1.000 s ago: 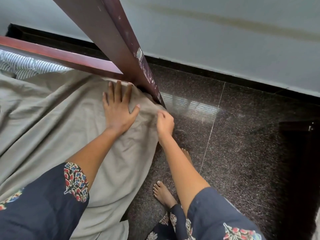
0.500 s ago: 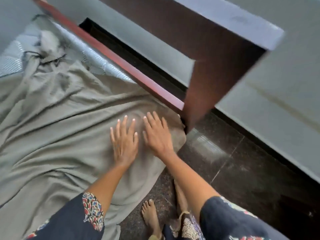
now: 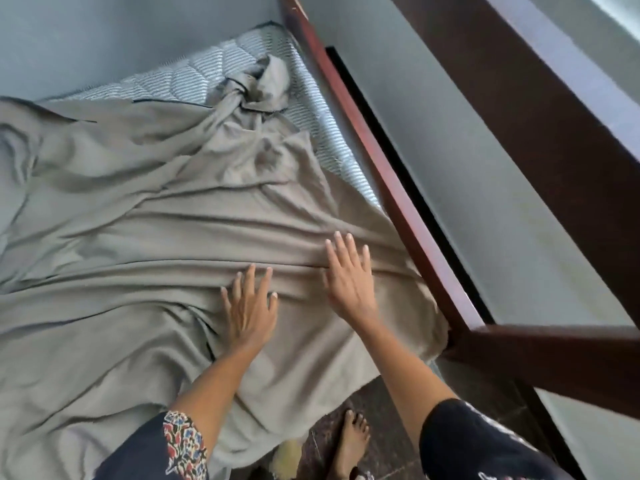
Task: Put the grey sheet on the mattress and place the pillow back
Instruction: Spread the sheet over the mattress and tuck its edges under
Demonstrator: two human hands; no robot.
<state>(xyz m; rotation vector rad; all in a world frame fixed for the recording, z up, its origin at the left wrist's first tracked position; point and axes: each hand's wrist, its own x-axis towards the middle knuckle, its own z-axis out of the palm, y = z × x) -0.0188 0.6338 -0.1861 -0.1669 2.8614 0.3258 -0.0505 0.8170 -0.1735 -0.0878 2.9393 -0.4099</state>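
Observation:
The grey sheet [image 3: 138, 244] lies wrinkled over most of the mattress [image 3: 207, 77], whose striped white top shows bare at the far end and along the right edge. One sheet corner is bunched in a knot-like lump [image 3: 263, 84] near the far right. My left hand [image 3: 250, 306] lies flat on the sheet with fingers spread. My right hand [image 3: 349, 275] also presses flat on the sheet, closer to the bed's right rail. The sheet's near corner hangs over the bed end. No pillow is in view.
A dark red wooden bed rail [image 3: 381, 174] runs along the right side, meeting a thick wooden post [image 3: 540, 355] at the near right corner. A grey wall [image 3: 485, 202] stands beyond a dark gap. My bare foot [image 3: 349, 441] stands on dark granite floor.
Both hands have slid forward along the sheet, away from the near corner toward the middle, spreading apart. The view has swung left and up the bed, showing more mattress.

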